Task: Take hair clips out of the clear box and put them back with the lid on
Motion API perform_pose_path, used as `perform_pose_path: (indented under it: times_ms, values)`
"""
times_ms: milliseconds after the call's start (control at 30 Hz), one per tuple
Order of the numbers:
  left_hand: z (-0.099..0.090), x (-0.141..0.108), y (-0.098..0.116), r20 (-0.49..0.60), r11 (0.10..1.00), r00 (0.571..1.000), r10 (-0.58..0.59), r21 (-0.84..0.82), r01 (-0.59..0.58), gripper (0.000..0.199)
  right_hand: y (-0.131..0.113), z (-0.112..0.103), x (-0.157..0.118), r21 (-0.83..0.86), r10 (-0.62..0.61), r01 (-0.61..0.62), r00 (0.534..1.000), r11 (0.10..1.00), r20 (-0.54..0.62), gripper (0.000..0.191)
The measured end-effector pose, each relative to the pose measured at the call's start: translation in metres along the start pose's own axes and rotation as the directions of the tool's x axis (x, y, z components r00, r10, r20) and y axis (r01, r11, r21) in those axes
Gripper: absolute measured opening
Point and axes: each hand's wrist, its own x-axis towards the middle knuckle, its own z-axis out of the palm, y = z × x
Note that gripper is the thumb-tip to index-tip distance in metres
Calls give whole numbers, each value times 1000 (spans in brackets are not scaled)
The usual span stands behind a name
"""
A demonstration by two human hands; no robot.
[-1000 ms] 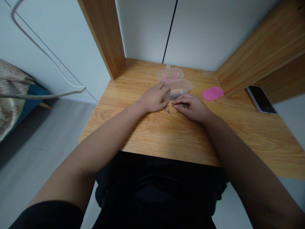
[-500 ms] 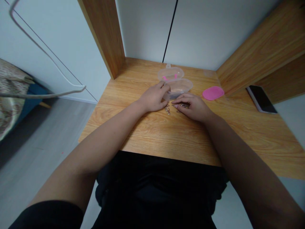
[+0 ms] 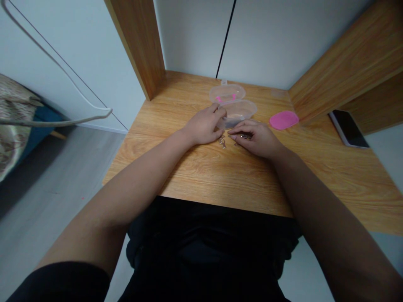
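Observation:
My left hand [image 3: 205,124] is curled over the left end of a clear plastic case [image 3: 242,110] that lies with its lid [image 3: 236,89] folded back. Its thumb points toward a few small shiny metal clasps [image 3: 222,142] on the table. My right hand [image 3: 260,138] rests in front of the case, fingertips and thumb closed around more small metal clasps [image 3: 245,136], partly hidden under the palm. Their exact shape is too small to make out. Pink bits show on the lid.
A pink oval pad [image 3: 283,120] lies right of the case. Farther right, a phone [image 3: 348,128] rests by the wooden side panel [image 3: 343,63]. The wooden table [image 3: 195,176] meets a white wall [image 3: 261,37] at the back. A pale curved bar [image 3: 63,123] crosses the left side.
The whole view has shifted slightly. Both hands keep nearly the same places beside the case and the clasps.

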Motion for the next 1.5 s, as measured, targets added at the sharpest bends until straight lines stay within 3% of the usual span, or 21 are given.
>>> perform_pose_path:
  times_ms: [833, 1500]
  values:
    - [8, 1, -8, -33, 1000, 999, 16, -17, -17, 38, -1, -1, 0, -3, 33, -33, 999, 999, 26, 18]
    - [6, 1, -6, -40, 999, 998, 41, 30, -40, 36, -1, 0, 1, -24, -28, 28, 1000, 999, -2, 17]
